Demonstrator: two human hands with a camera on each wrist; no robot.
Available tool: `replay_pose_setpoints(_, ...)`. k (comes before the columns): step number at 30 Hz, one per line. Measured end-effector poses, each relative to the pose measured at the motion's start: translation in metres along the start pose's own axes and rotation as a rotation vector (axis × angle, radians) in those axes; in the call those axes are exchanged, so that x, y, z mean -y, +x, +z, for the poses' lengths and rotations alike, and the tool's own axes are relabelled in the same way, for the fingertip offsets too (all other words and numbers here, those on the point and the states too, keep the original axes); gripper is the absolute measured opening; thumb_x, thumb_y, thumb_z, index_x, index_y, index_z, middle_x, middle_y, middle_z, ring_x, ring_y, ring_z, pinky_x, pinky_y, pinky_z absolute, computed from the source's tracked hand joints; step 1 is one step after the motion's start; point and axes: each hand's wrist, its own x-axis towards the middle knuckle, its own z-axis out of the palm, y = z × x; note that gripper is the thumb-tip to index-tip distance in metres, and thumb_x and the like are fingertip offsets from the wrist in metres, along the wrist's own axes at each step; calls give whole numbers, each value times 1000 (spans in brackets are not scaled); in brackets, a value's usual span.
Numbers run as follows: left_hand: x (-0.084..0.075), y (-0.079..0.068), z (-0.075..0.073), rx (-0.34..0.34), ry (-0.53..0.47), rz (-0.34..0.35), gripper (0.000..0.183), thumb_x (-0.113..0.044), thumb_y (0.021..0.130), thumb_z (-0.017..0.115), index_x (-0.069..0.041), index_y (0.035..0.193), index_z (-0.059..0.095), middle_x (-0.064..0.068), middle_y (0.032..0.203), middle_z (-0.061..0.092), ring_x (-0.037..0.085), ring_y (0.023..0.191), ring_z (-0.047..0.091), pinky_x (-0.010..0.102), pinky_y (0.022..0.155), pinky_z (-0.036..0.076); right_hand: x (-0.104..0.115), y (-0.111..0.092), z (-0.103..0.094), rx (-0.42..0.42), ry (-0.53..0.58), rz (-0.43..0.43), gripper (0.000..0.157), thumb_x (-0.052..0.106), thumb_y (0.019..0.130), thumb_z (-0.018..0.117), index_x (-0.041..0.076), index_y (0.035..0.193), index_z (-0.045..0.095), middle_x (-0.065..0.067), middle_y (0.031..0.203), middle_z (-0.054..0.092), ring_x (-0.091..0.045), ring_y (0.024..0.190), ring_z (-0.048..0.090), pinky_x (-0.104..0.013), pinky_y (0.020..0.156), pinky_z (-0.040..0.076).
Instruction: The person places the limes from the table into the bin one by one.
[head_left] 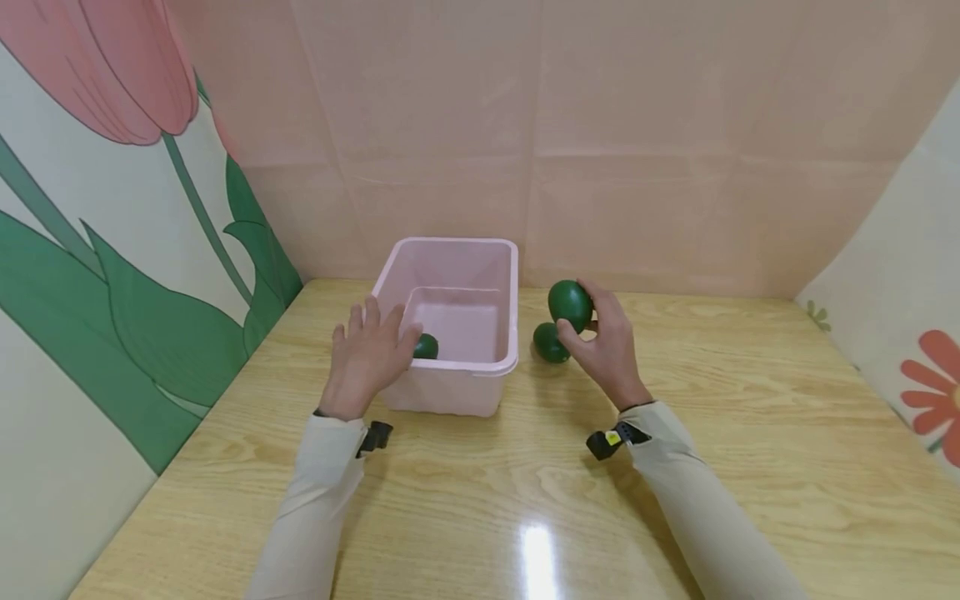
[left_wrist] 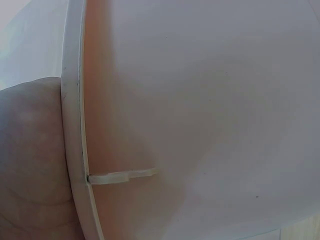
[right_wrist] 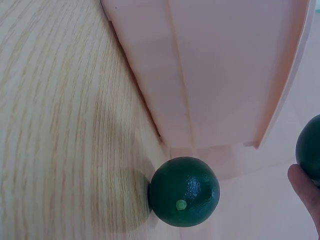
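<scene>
My right hand (head_left: pixel 606 350) pinches a dark green avocado (head_left: pixel 570 303) between thumb and fingers, right of the box. A second avocado (right_wrist: pixel 185 192) with a pale stem mark lies on the table, below the held one in the head view. My left hand (head_left: pixel 369 357), fingers spread, rests at the near left corner of the pink plastic box (head_left: pixel 442 392); its palm is against the rim (left_wrist: pixel 73 100) in the left wrist view. Inside the box, near that corner, sits another avocado (head_left: pixel 426 347), partly hidden by the left thumb and the rim.
The box stands on a wood-grain table (head_left: pixel 465 492), close to a pink cloth backdrop (head_left: pixel 645 150). A wall panel with painted tulips (head_left: pixel 135 250) borders the left side, and a flower-printed panel (head_left: pixel 922 300) the right.
</scene>
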Motion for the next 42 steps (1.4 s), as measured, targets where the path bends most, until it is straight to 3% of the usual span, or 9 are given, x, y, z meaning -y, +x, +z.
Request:
replay_pose_setpoints(9,0,-1,0,-5,6,4,65,-48,106,29,-8,157,32,30,162,11,50,148,6,71,112,12,1,-1,1,-7,14,-24,61,16,86,71,0,142,51,-19,125,58,-27,104,59,-17,71,53)
replay_pose_setpoints(19,0,0,0,2,9,-2,65,-48,106,29,-8,157,31,29,162,10,50,148,5,71,113,11,2,-1,0,-5,2,-36,62,15,85,71,-1,141,51,-20,125,58,-27,103,59,-27,69,56)
replay_pose_setpoints(25,-1,0,0,-13,15,-1,64,-46,106,30,-8,156,32,30,162,12,50,148,7,71,113,13,2,0,0,-3,1,-52,62,17,86,71,1,142,50,-19,126,58,-26,103,59,-19,70,52)
replay_pose_setpoints(30,-1,0,0,-6,15,-1,64,-47,106,29,-8,156,32,29,162,11,50,148,7,71,113,12,2,0,0,-8,2,-64,62,16,86,71,1,142,50,-20,126,58,-26,103,59,-27,69,56)
replay_pose_setpoints(37,-1,-1,0,-5,18,-2,64,-47,106,29,-8,157,31,29,162,11,50,148,7,71,113,12,4,1,0,-7,5,-77,62,16,86,71,0,142,50,-20,124,58,-26,102,59,-15,70,51)
replay_pose_setpoints(42,-1,0,0,-2,12,-5,65,-48,106,29,-9,157,32,29,162,11,50,148,7,71,113,12,5,1,0,-7,1,-87,61,17,86,71,0,141,51,-20,122,58,-25,100,59,-20,69,53)
